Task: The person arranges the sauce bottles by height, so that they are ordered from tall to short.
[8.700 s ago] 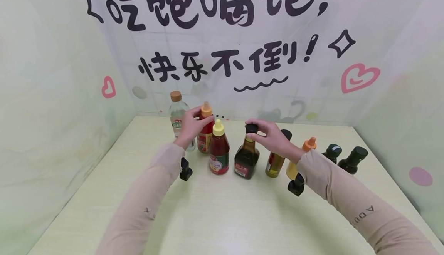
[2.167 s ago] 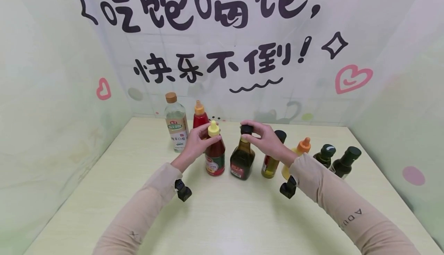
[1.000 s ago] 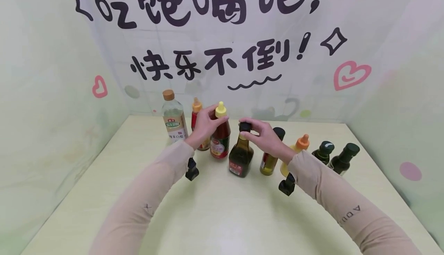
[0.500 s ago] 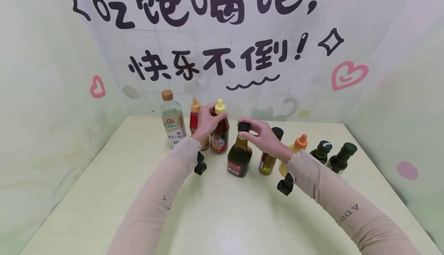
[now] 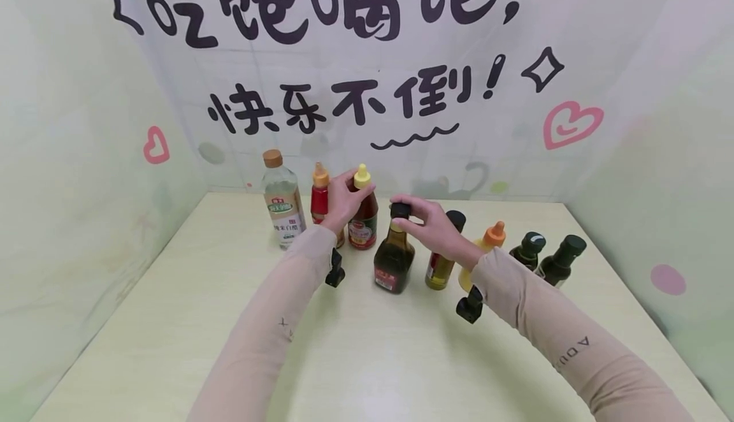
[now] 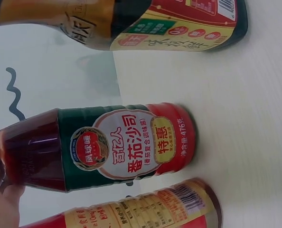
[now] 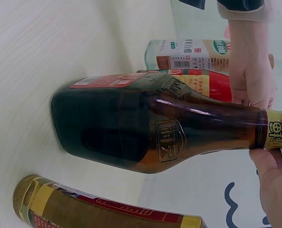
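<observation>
My left hand [image 5: 342, 200] grips the neck of a ketchup bottle [image 5: 363, 227] with a yellow nozzle cap, close to the back wall. In the left wrist view the ketchup bottle [image 6: 126, 145] appears sideways, its base at the table. My right hand [image 5: 434, 224] holds a brown glass soy sauce bottle [image 5: 394, 259] at the neck, just below its black cap. That soy sauce bottle [image 7: 131, 121] fills the right wrist view. Just left of the ketchup stands a red squeeze bottle [image 5: 320, 202] with an orange cap, partly behind my left hand.
A clear vinegar bottle [image 5: 283, 211] stands at the row's left end. Right of the soy sauce are a slim black-capped bottle [image 5: 439, 272], a yellow squeeze bottle [image 5: 494, 237] partly behind my forearm, and two dark green-capped bottles. Walls enclose the table's back and sides.
Earlier my left hand held the red orange-capped bottle, then took the ketchup bottle. The ketchup has moved back towards the wall, beside that bottle. My right hand stays on the soy sauce.
</observation>
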A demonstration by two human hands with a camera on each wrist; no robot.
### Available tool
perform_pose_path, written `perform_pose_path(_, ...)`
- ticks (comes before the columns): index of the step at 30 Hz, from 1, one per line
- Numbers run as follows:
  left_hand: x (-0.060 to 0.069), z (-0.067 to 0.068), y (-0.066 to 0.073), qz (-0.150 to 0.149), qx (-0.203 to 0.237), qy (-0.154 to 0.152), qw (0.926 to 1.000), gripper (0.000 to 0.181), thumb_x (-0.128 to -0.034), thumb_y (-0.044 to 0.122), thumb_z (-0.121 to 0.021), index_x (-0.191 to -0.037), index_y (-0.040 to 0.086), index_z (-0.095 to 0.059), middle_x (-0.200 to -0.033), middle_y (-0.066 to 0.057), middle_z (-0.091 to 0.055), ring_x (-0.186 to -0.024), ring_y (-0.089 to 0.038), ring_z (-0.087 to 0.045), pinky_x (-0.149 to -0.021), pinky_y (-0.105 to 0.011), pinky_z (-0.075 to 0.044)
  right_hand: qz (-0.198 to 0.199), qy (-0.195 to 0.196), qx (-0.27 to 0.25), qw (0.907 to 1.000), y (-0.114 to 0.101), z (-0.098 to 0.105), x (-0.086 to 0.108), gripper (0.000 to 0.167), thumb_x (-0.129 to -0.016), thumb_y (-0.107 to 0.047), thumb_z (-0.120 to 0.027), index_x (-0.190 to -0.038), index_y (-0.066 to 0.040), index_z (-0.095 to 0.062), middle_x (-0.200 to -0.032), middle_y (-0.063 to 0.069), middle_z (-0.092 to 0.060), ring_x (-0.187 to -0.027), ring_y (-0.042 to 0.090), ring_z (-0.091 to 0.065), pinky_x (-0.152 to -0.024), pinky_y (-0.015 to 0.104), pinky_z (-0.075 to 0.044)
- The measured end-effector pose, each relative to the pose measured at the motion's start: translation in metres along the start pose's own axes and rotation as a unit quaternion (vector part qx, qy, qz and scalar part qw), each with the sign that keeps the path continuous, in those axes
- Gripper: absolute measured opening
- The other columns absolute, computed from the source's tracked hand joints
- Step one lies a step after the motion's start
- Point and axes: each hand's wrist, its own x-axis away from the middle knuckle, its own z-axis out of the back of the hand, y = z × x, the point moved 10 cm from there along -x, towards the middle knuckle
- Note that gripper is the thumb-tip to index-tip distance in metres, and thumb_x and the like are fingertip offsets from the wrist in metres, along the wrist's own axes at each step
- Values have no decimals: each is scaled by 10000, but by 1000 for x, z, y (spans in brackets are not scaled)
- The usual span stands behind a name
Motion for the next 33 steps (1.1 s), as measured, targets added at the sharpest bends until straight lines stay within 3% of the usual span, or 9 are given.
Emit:
perform_pose_path(6,-1,-1,-8,182,12,38,9998,444,-789,204,-674,-1199,91,-547,-1150,-75,-581,-1021,-181,-541,-888,-310,-424,-73,-20,-59,10000,0,-1,-1,389,-841,-137,-604,-1211,-57,-510,-1228,141,-498,-1122,290,-478,-880,415,-420)
perform_pose_path(12,-2,-1,-9,186,27,46,9998,448,-790,199,-673,-1205,90,-543,-1159,-79,-575,-1033,-188,-537,-892,-314,-421,-202,-60,-95,9997,-20,-2,5,375,-853,-54,-572,-1213,7,-486,-1242,201,-470,-1136,343,-451,-895,448,-399)
perform_pose_path(20,-1,0,-9,181,-115,56,9998,484,-796,220,-666,-1237,87,-515,-1192,-81,-555,-1067,-188,-520,-908,-311,-407,-52,-18,-17,10000,2,-2,-2,391,-839,-152,-609,-1210,-71,-512,-1225,132,-501,-1113,288,-485,-882,417,-418)
perform_pose_path(33,-6,-3,-11,181,-254,25,9995,510,-795,229,-667,-1248,83,-485,-1213,-83,-540,-1076,-191,-512,-911,-314,-404,-165,12,-90,9998,-8,-1,3,386,-844,-94,-594,-1212,-27,-500,-1230,169,-489,-1126,322,-467,-879,429,-417)
